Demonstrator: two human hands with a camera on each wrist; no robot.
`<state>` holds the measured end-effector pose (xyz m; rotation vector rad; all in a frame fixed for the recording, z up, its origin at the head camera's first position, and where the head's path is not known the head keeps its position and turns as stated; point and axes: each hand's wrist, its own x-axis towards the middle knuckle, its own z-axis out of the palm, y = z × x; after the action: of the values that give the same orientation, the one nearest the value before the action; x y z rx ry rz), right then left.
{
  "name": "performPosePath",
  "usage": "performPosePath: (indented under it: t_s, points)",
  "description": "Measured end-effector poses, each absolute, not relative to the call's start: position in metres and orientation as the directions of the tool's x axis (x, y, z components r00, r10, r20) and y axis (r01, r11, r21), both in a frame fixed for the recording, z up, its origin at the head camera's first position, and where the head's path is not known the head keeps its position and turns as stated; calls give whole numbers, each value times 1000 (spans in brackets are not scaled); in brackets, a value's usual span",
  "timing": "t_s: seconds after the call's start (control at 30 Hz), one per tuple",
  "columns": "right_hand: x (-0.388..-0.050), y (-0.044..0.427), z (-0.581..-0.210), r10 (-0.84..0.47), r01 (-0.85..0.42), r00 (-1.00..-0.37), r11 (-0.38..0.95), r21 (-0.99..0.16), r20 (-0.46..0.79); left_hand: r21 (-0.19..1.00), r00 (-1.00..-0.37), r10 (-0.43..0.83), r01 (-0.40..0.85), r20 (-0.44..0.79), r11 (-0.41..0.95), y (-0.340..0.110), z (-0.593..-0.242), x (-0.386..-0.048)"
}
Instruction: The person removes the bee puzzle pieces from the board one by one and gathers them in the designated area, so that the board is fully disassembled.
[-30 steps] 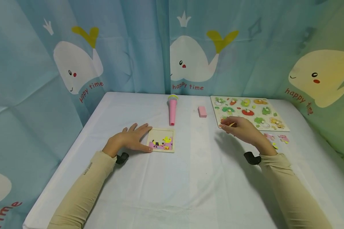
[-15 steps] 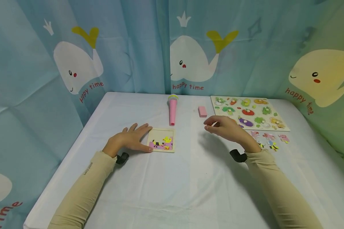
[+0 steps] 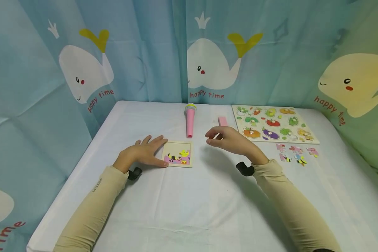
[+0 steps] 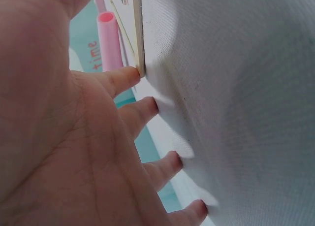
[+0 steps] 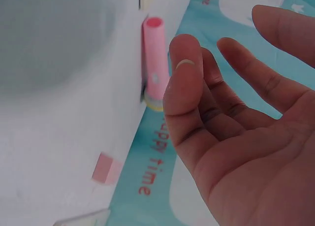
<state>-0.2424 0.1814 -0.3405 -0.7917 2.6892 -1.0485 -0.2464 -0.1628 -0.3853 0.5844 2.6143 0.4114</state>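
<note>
Now, from the head view, see the puzzle frame (image 3: pixel 176 147) lying flat on the white worktop (image 3: pixel 182 210), near side of the pink microphone (image 3: pixel 190 122). Find no clear long axis in its squarish outline; read its picture upright from the person's side, with pieces filling the near strip and right part, bare wood at far left. See the left hand (image 3: pixel 140 153) spread, thumb and index touching the frame's left corners. Well apart from it, see the right hand (image 3: pixel 229 140) hanging above the worktop, near the pink block (image 3: pixel 222 121). Follow the microphone's long axis away from the person, head outermost. At right, note the vegetable board (image 3: pixel 260 128) and loose puzzle pieces (image 3: pixel 296 149). From the left wrist, see the frame edge-on, index tip against its corner, other fingertips resting on the worktop. From the right wrist, see thumb and index curled close together at the tips; cannot tell whether anything sits between them.
</note>
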Motion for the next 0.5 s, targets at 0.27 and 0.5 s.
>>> performPosePath:
  t_s: [0.27,0.5]
  points:
    - [-245,158,-343,-550,-416,-835,594,-689,31,363,-819,458,333,-346,870,-164,-385,-246]
    - [-249,141,-350,-575,-417,-818,580,-700,11,359,-818,454,329,-354,873,-164,-383,-245]
